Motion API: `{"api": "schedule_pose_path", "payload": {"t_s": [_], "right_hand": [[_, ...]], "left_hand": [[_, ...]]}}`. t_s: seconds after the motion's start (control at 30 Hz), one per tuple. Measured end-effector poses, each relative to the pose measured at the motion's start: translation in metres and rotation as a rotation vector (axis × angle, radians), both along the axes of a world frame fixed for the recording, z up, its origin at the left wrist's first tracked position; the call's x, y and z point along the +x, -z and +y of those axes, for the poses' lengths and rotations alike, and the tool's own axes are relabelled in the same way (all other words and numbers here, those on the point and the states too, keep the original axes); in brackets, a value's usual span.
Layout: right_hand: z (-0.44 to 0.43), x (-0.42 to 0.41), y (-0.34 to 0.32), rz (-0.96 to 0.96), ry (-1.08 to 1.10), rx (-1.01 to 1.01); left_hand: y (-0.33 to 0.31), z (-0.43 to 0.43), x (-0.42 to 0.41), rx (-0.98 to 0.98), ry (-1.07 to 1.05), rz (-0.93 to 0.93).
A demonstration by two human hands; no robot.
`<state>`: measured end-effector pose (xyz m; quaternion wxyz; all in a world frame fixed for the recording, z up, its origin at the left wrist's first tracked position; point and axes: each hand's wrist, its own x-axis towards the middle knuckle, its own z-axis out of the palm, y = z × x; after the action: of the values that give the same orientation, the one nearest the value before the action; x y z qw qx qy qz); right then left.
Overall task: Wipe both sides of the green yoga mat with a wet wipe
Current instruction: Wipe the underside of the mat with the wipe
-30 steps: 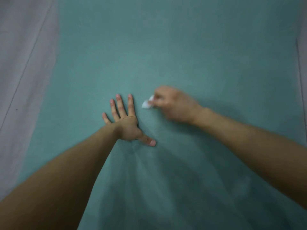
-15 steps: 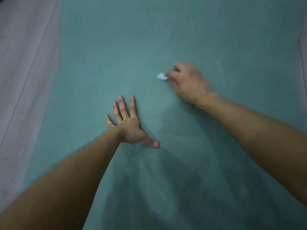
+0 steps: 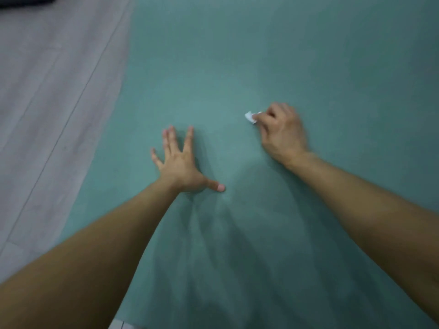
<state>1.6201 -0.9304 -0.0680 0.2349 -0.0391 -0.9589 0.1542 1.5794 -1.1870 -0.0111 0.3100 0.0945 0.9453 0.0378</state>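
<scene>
Green is the colour of the yoga mat (image 3: 237, 55), which is spread flat on the floor (image 3: 47, 91) and fills most of the head view, from 12 o'clock round through 3 o'clock to 6 o'clock. Pale grey boards of that floor are seen along the mat's left edge, from 8 o'clock up to 11 o'clock. A dark object (image 3: 23, 0) is cut off at the far 11 o'clock corner, and what it is cannot be told.

The left hand (image 3: 180, 167) is laid palm down on the mat just below the middle of the view. Its fingers (image 3: 189, 138) are straight and spread towards 12 o'clock, the thumb is pointed towards 4 o'clock, and nothing is held in it.

The right hand (image 3: 281, 134) is placed at about 2 o'clock from the left hand, near it but apart. Its fingers are curled in, and a small white wet wipe (image 3: 249, 117) is pinched at their tips. The wipe is bunched up and juts out towards 9 o'clock. It appears to be pressed against the mat, though the blur makes the contact hard to confirm.

Both bare forearms are brought in from the lower corners, at 7 and 4 o'clock. Soft shadows are cast on the mat between them, towards 6 o'clock.
</scene>
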Motion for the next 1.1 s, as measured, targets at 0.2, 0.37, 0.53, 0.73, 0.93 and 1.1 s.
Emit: {"api": "schedule_pose_path", "payload": {"t_s": [0.2, 0.37, 0.53, 0.73, 0.93, 1.1], "right_hand": [[0.023, -0.009, -0.008, -0.086, 0.292, -0.163], [-0.100, 0.008, -0.021, -0.169, -0.576, -0.051], [0.003, -0.032, -0.028, -0.218, 0.022, -0.157], [-0.035, -0.041, -0.030, -0.310, 0.110, -0.226], [-0.039, -0.043, -0.037, -0.368, -0.405, -0.038], [0.028, -0.044, -0.047, -0.393, 0.549, -0.209]], "left_hand": [[0.012, -0.006, -0.023, -0.080, -0.050, -0.233], [0.005, -0.007, -0.025, -0.098, -0.013, -0.270], [0.004, -0.008, -0.026, -0.055, -0.031, -0.294], [0.000, -0.005, -0.026, -0.049, -0.045, -0.310], [-0.001, -0.005, -0.023, -0.041, -0.049, -0.315], [-0.002, -0.004, -0.024, -0.027, -0.034, -0.329]]}}
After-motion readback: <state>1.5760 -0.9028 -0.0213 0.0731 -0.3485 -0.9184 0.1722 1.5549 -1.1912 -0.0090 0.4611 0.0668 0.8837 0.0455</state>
